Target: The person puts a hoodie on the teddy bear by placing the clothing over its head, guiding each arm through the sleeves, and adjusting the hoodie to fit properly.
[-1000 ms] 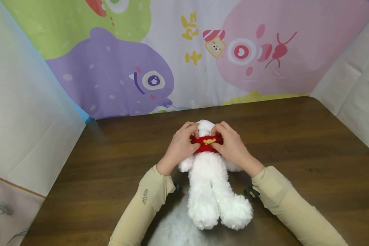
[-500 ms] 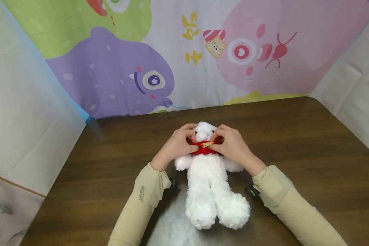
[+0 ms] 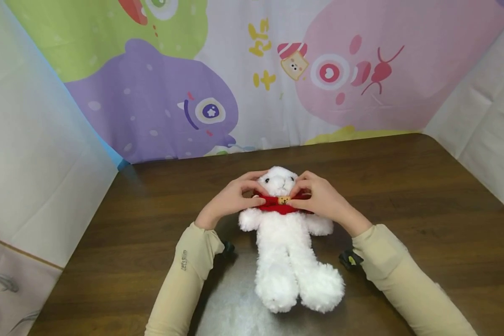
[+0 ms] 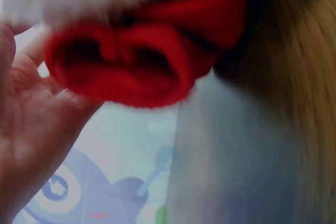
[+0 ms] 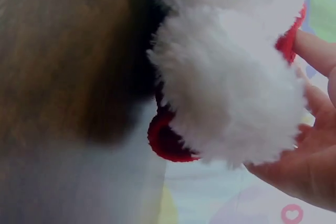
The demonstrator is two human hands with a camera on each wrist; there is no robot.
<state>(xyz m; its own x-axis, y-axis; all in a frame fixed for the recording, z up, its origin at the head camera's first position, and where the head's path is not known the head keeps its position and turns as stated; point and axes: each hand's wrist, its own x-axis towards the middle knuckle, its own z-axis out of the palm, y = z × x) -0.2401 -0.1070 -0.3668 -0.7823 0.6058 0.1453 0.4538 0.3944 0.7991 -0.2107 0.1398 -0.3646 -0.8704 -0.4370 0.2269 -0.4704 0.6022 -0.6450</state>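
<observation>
A white fluffy plush toy [image 3: 282,233] lies on its back, feet toward me, with its dark eyes showing. Round its neck is a red scarf [image 3: 277,208] bearing a small tan bear-face badge [image 3: 283,200]. My left hand [image 3: 231,195] pinches the scarf's left side, thumb in front and fingers beside the toy's head. On the other side my right hand [image 3: 322,198] pinches the scarf close to the badge. Folded, looped red cloth [image 4: 157,93] shows in the left wrist view. White fur hides most of the scarf in the right wrist view.
The toy lies on a dark wooden table [image 3: 164,224]. A cartoon-printed curtain [image 3: 252,112] hangs behind the far edge, and pale sheets [image 3: 46,140] close off both sides. Grey shine [image 3: 231,298] covers the table at the near middle.
My left hand has moved left and outward, drawing away from the badge. The toy's face has come into view, and the badge now faces up. My right hand has shifted slightly right.
</observation>
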